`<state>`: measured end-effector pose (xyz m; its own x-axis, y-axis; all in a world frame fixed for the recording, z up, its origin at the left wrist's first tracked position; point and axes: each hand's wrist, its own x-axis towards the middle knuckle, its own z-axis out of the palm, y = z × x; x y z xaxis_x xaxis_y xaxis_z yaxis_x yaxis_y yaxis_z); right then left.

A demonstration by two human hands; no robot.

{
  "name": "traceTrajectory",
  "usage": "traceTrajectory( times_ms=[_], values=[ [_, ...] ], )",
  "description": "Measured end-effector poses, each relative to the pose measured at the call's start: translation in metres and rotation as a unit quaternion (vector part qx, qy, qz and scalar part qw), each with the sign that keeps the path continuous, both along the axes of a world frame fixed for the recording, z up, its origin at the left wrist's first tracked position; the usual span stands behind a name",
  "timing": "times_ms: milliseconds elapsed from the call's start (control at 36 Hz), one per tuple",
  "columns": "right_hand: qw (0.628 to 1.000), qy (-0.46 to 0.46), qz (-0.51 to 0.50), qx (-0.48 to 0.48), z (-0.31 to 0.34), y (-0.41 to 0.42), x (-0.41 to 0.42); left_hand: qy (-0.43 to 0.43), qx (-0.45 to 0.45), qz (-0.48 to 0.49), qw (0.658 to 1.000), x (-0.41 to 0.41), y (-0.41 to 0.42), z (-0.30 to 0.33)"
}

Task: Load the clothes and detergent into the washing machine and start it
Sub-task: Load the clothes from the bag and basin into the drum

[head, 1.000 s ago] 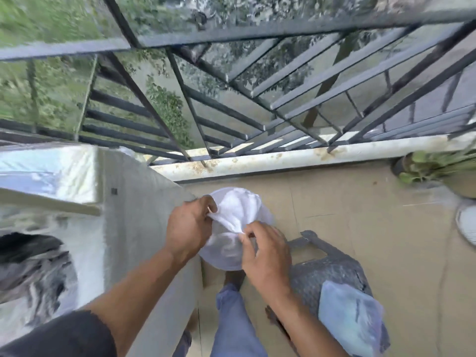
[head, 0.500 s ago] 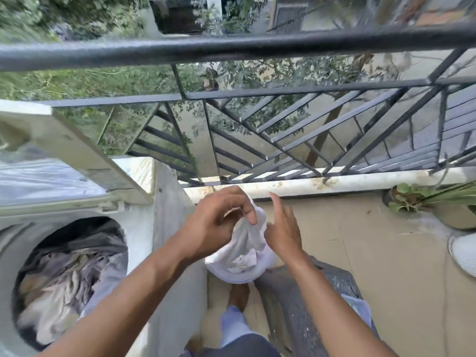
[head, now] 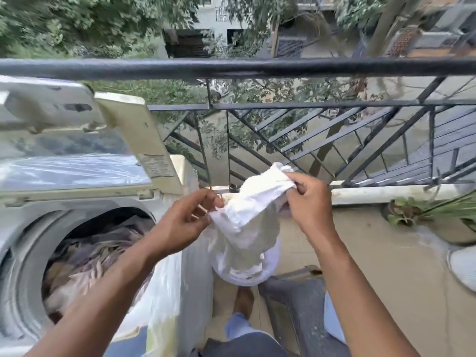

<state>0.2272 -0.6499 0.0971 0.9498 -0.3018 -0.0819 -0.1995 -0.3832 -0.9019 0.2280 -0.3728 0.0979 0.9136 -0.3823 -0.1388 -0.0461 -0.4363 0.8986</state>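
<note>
Writing: a sticker on the washer (head: pixel 85 228) lid (head: pixel 134 140) has print too small to read; the lettering on the far building is blurred, unreadable.

Drum (head: pixel 85 256): open at my left, loaded with mixed grey and beige clothes. Lid is tilted up behind it, against the railing (head: pixel 257 68).

White garment (head: pixel 247 222): held in the air just right of the washer, between both hands, outside the drum. My left hand (head: pixel 185 220) pinches its lower left edge between thumb and fingers. My right hand (head: pixel 309 199) grips the top edge, fingers curled round the fabric. The rest hangs down bunched below my hands.

Dark basket (head: pixel 296 300) sits on the floor under the garment, with a pale blue item (head: pixel 333 320) in it, mostly hidden by my right forearm.

Potted plant (head: pixel 438 215) stands at the right by the railing kerb.
</note>
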Motion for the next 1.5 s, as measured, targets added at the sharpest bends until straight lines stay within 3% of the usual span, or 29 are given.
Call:
traceTrajectory(
  times_ms=[111,250,361,472,556,667,806,917,1000,1083,1222,1306,1417,1500],
  values=[
    [0.99,-0.044,-0.001,0.132,0.053,0.025,-0.018,0.054,-0.022,0.027,0.998,-0.014,0.008,-0.003],
    [0.972,-0.098,0.016,0.213,0.101,0.055,-0.032,0.123,-0.05,0.011,0.991,-0.018,0.018,0.003],
    [0.945,-0.148,0.03,0.29,0.136,0.082,-0.038,0.021,0.022,-0.008,0.999,-0.02,0.018,0.003],
    [0.936,-0.203,-0.001,0.287,0.157,0.097,-0.042,-0.022,-0.044,0.061,0.997,-0.021,0.028,0.012],
    [0.933,-0.239,-0.046,0.264,0.161,0.1,-0.047,0.016,-0.099,0.101,0.99,-0.018,0.04,0.033],
    [0.944,-0.264,-0.131,0.15,0.143,0.096,-0.054,0.063,-0.254,0.125,0.957,-0.014,0.05,0.074],
    [0.961,-0.194,-0.198,-0.017,0.082,0.098,-0.074,0.109,-0.409,0.053,0.904,-0.017,0.052,0.121],
    [0.992,-0.058,-0.1,-0.056,0.028,0.11,-0.097,0.129,-0.453,-0.006,0.882,-0.024,0.05,0.14],
    [0.998,0.049,0.026,-0.023,0.006,0.126,-0.109,0.17,-0.476,-0.023,0.863,-0.033,0.051,0.144],
    [0.991,0.08,0.109,0.025,-0.001,0.146,-0.118,0.211,-0.51,0.003,0.834,-0.043,0.055,0.15],
    [0.969,0.045,0.047,0.236,0.005,0.174,-0.115,0.255,-0.557,0.019,0.79,-0.048,0.077,0.145],
    [0.942,0.046,0.057,0.326,0.015,0.183,-0.114,0.246,-0.551,0.044,0.796,-0.044,0.104,0.128],
    [0.898,0.043,0.077,0.431,0.018,0.189,-0.111,0.204,-0.415,0.135,0.876,-0.041,0.143,0.09],
    [0.879,0.027,0.081,0.47,0.014,0.199,-0.108,0.202,-0.321,0.199,0.903,-0.047,0.172,0.048]
  ],
)
